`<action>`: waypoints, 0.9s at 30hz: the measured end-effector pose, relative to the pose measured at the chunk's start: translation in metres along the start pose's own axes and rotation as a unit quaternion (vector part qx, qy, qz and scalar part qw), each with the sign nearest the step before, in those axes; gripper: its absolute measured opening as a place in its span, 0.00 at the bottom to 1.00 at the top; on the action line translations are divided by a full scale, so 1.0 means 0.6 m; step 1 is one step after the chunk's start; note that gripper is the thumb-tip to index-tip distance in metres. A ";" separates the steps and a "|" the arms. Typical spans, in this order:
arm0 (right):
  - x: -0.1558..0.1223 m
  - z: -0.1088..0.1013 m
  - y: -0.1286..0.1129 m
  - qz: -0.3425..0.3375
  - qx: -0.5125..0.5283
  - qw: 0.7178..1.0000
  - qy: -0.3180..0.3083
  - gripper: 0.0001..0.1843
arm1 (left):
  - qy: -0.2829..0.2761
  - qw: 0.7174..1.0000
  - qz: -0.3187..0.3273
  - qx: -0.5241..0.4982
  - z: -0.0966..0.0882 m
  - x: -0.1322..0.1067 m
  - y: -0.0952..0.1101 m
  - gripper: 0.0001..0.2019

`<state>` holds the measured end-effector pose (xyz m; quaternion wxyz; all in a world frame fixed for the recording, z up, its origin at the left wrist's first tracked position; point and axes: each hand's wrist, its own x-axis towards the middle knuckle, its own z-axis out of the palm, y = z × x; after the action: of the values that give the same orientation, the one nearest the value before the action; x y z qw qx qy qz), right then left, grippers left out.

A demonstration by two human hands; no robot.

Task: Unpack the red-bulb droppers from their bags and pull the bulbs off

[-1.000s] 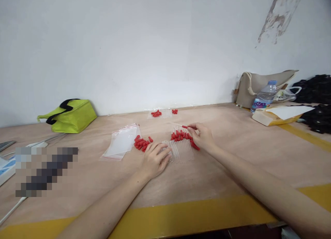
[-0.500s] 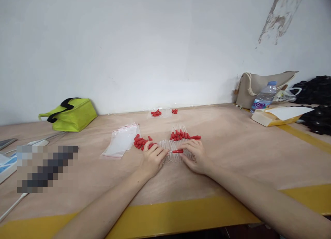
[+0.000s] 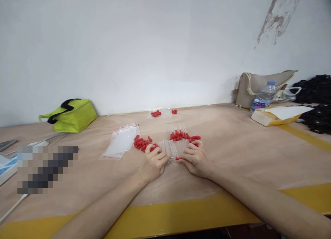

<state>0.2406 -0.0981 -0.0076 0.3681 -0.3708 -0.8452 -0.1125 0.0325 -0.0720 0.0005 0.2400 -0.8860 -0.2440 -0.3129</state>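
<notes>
Several clear, slim dropper tubes (image 3: 170, 146) lie side by side between my hands. My left hand (image 3: 154, 162) is closed, its thumb and fingertips pinching a tube at the near end of the row. Its other fingers lie near a pile of red rubber bulbs (image 3: 139, 143). From the right, my right hand (image 3: 196, 158) pinches a red rubber bulb (image 3: 177, 158) that meets the pinched tube; the joint itself is too small to make out. Behind my right hand lie droppers with red bulbs (image 3: 178, 135), their pale tubes pointing to the wall.
Clear zip bags (image 3: 121, 141) lie left of the bulbs. Near the wall, a bag holds red bulbs (image 3: 156, 113). A lime-green bag (image 3: 73, 115) stands at the left. A water bottle (image 3: 263, 96), an open carton (image 3: 279, 115) and a beige bag (image 3: 244, 91) stand at the right.
The red bulb between my hands has moved nearer to me, and my right fingers have closed on it. My left hand has shifted slightly towards me, still pinching.
</notes>
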 end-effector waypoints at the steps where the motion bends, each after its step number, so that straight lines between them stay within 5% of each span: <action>1: -0.001 -0.001 0.001 -0.001 0.006 1.000 0.000 0.12 | 0.002 1.000 0.000 -0.002 -0.001 -0.001 -0.002 0.08; 4: -0.007 -0.008 0.013 0.010 0.022 1.000 0.006 0.10 | 0.014 1.000 -0.021 -0.007 -0.005 -0.008 -0.013 0.08; 7: -0.009 -0.013 0.040 0.092 0.072 0.992 0.052 0.10 | 0.020 0.998 -0.064 -0.016 -0.006 -0.021 -0.025 0.08; 12: -0.002 -0.002 0.104 0.275 0.216 0.925 0.151 0.15 | 0.009 0.995 -0.087 -0.056 0.012 -0.020 -0.022 0.16; 17: -0.005 0.003 0.170 0.392 0.211 0.884 0.143 0.18 | -0.001 0.996 -0.076 -0.051 0.023 0.007 -0.013 0.24; 21: -0.012 -0.001 0.192 0.404 0.225 0.877 0.132 0.19 | 0.007 0.996 -0.053 -0.078 0.022 0.031 -0.008 0.17; 27: -0.012 -0.013 0.181 0.304 0.170 0.937 0.033 0.10 | 0.002 0.995 -0.037 -0.097 0.035 0.062 0.014 0.08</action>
<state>0.3252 -0.0297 -0.0165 0.4697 -0.5384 -0.6859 0.1382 0.0722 -0.0559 0.0086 0.1415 -0.8950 -0.2442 -0.3453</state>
